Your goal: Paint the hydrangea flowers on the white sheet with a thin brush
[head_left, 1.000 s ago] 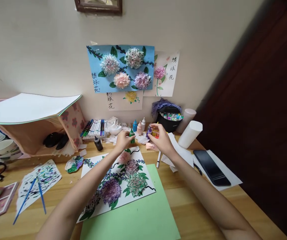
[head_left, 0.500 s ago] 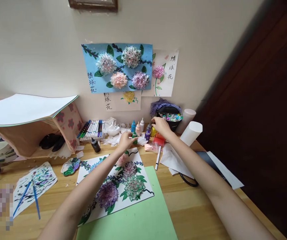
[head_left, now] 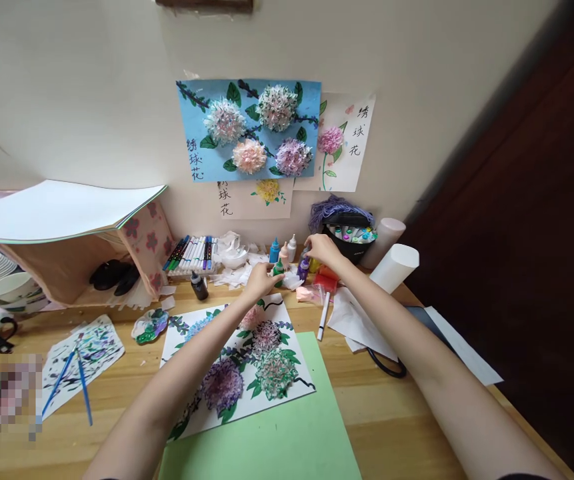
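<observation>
Near the back of the desk, my left hand (head_left: 263, 280) has its fingers closed round a small green paint bottle (head_left: 279, 272). To its right, my right hand (head_left: 321, 248) pinches at the top of a dark bottle beside a purple bottle (head_left: 303, 268). Blue (head_left: 274, 251), peach (head_left: 283, 253) and white (head_left: 292, 248) bottles stand upright behind and between the hands. Below my arms lies a white sheet with raised paper flowers (head_left: 275, 373), partly covered by my left forearm, on a green sheet (head_left: 287, 440).
A black paint bottle (head_left: 199, 286), a marker set (head_left: 191, 255) and a paint palette (head_left: 150, 326) sit to the left. Two brushes (head_left: 84, 390) rest on stained paper (head_left: 101, 347). At right are a black marker bag (head_left: 351, 237), a white roll (head_left: 395, 268) and crumpled tissue (head_left: 359, 320).
The whole view has shifted, so things appear farther right. My right hand has come closer to the purple bottle and my left hand. My left hand stays at the green bottle.
</observation>
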The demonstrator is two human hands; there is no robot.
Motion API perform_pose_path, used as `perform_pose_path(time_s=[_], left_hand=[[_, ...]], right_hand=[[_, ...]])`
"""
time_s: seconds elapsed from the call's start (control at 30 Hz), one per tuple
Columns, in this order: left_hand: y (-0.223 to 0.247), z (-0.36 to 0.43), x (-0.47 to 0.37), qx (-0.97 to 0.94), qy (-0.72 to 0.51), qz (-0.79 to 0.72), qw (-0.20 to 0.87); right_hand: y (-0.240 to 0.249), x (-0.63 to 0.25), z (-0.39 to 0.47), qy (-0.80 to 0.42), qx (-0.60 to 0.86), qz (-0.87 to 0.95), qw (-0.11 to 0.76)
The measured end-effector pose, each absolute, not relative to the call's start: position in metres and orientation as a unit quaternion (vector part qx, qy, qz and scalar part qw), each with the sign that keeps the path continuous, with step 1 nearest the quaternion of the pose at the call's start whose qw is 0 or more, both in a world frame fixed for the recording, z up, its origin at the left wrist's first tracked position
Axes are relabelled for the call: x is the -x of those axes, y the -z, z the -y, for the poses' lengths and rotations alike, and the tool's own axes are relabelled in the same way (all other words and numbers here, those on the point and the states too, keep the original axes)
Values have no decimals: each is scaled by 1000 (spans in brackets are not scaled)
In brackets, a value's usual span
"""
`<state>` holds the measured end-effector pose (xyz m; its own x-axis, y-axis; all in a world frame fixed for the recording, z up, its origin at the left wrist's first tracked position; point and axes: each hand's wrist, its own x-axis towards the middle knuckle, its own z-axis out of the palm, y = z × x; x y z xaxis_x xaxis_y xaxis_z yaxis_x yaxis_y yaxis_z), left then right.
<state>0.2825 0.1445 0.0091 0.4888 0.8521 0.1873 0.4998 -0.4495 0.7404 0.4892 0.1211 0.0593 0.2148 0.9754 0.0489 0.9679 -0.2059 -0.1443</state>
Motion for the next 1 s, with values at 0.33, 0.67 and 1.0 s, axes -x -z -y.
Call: perform_pose_path(time_s=[0.33,0.67,1.0], left_hand=[[-76,-110,-231,-752,-339,-435,361],[-112,-89,-162,-243,-302,-322,864],[-80,-78,12,-424,-570,-490,505]], right_hand=[[-111,-467,-97,65,741,633,213],[-141,-306,-41,110,456,798,379],[-111,-206,-75,-125,353,894,248]])
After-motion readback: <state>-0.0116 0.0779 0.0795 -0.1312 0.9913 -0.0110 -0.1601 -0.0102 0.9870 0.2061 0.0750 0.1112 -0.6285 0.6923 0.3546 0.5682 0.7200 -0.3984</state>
